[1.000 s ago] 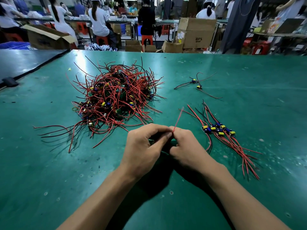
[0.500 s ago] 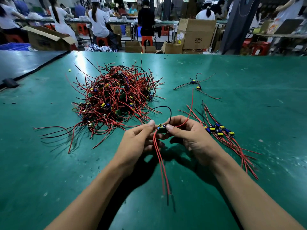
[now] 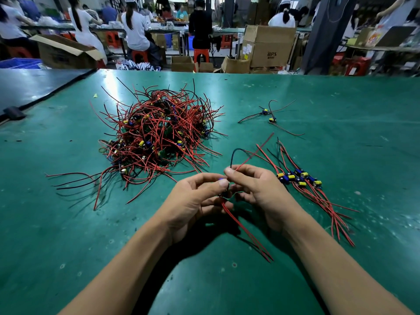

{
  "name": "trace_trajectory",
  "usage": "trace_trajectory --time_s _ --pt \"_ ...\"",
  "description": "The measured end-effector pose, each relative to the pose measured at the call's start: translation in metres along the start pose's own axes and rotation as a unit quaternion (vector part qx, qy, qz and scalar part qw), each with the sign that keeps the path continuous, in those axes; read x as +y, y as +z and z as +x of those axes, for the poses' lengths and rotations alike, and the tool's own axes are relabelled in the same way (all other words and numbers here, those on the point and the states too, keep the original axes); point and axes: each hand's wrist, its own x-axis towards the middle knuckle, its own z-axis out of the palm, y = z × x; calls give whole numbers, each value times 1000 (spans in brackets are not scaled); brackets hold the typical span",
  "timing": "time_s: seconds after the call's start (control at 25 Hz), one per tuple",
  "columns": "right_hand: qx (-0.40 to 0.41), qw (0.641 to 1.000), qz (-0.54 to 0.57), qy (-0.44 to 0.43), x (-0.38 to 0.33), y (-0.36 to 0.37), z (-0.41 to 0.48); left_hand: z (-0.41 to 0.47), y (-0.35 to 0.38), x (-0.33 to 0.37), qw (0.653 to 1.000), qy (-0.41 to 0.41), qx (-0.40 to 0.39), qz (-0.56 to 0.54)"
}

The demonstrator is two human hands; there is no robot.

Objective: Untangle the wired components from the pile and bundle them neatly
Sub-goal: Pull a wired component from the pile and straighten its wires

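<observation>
A tangled pile of red and black wired components (image 3: 156, 137) lies on the green table (image 3: 341, 133), left of centre. To the right lies a straightened row of sorted components (image 3: 302, 180) with their wires side by side. Between them, both hands hold one wired component (image 3: 245, 230). My left hand (image 3: 195, 201) pinches its small body between thumb and fingers, red leads trailing toward me. My right hand (image 3: 256, 189) pinches its upper red and black leads, which arc up above the fingers.
Two loose wired components (image 3: 269, 115) lie apart at the back right. A dark table (image 3: 34, 87) adjoins on the left, with a black block (image 3: 14, 112) at the seam. Cardboard boxes (image 3: 268, 46) and seated workers stand beyond the far edge.
The hands went from closed together over the component to holding it out; its red leads now trail toward me to the right, and the right hand pinches the upper leads.
</observation>
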Motion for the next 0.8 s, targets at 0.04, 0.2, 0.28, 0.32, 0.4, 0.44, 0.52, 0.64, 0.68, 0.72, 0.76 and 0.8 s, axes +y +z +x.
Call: trace_trajectory --time_s 0.04,0.2,0.28,0.32,0.4,0.44,0.52,0.64,0.68,0.72,0.76,0.8 --pt "18 1000 -3 10 -1 1 -1 0 0 -1 1000 2 5 17" --pt "24 999 -41 11 -7 -3 -3 -1 1 -2 998 22 21 47" --pt "3 997 -71 12 -7 -3 -4 -2 2 -2 997 28 32 57" --pt "-14 996 -81 16 -7 -3 -5 -2 1 -2 997 30 37 65" --pt "-42 995 -84 18 -5 -2 -7 -1 -1 -3 994 36 44 97" --pt "-41 995 -91 10 -4 -2 -7 -1 -1 -4 991 44 47 120" --pt "-25 993 -118 -12 -3 -5 -7 0 -1 -7 981 69 48 176" --pt "-1 991 -130 -42 -2 -7 -6 1 -1 -9 968 92 39 232" --pt "10 990 -130 -49 -2 -7 -6 0 -1 -8 967 88 38 235" --pt "16 991 -122 -53 -1 -7 -5 0 0 -8 969 82 36 232" --pt "17 993 -105 -51 -1 -6 -5 0 0 -7 971 76 34 224" --pt "13 996 -83 -43 -1 -5 -4 1 -1 -6 972 71 30 220"
